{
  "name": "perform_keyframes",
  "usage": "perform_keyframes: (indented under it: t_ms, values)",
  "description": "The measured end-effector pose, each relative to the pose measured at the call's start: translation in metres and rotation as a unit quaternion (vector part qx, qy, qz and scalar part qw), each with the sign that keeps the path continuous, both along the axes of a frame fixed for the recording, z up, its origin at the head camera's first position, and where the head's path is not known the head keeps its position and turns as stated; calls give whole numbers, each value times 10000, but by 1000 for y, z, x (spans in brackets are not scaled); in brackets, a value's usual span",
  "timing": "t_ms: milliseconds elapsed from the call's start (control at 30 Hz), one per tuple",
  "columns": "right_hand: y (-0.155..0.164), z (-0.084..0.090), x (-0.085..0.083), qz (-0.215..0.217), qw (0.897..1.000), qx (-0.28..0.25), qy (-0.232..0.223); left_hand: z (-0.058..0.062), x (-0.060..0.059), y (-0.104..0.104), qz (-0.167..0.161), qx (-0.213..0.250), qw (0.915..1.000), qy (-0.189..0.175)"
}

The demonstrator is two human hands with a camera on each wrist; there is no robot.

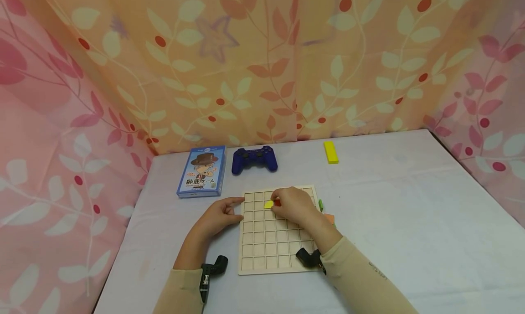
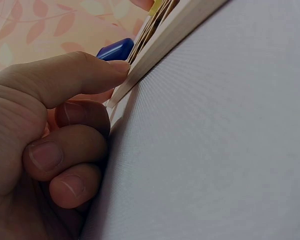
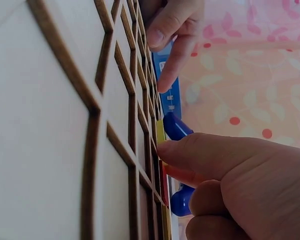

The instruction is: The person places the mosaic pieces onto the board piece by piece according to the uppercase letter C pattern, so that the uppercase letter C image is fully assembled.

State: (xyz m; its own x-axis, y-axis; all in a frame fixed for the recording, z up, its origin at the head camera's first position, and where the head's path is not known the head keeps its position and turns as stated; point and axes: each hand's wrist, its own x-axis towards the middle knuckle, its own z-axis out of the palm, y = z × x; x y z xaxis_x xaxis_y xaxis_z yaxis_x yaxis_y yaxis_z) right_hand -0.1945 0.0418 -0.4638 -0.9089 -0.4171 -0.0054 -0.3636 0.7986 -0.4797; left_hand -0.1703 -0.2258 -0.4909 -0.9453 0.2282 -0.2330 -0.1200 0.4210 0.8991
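A wooden grid board (image 1: pixel 266 245) lies flat on the table in front of me. My left hand (image 1: pixel 237 209) holds its left edge near the far corner, thumb and index finger on the rim (image 2: pixel 140 65), the other fingers curled. My right hand (image 1: pixel 275 199) reaches over the board's far rows and pinches a small red piece (image 1: pixel 278 203) next to a yellow piece (image 1: pixel 268 204) that sits in a cell. In the right wrist view the index fingertip (image 3: pixel 165 148) touches the yellow piece (image 3: pixel 160 132), and the red piece (image 3: pixel 164 186) shows below it.
A blue game controller (image 1: pixel 254 160) and a blue card box (image 1: pixel 202 171) lie beyond the board. A yellow block (image 1: pixel 330 152) is at the back of the table. Green (image 1: pixel 321 205) and orange (image 1: pixel 329 218) pieces lie by the board's right edge. Patterned curtains enclose the table.
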Motion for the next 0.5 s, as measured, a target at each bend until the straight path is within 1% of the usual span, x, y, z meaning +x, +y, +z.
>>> perform_keyframes:
  t_ms: [200,500]
  values:
    - [0,0,1,-71,10000,-2,-39,0,0,0,10,32,10000,-29]
    - [1,5,3,-60,10000,-13,-53,2,1,0,42,36,10000,-48]
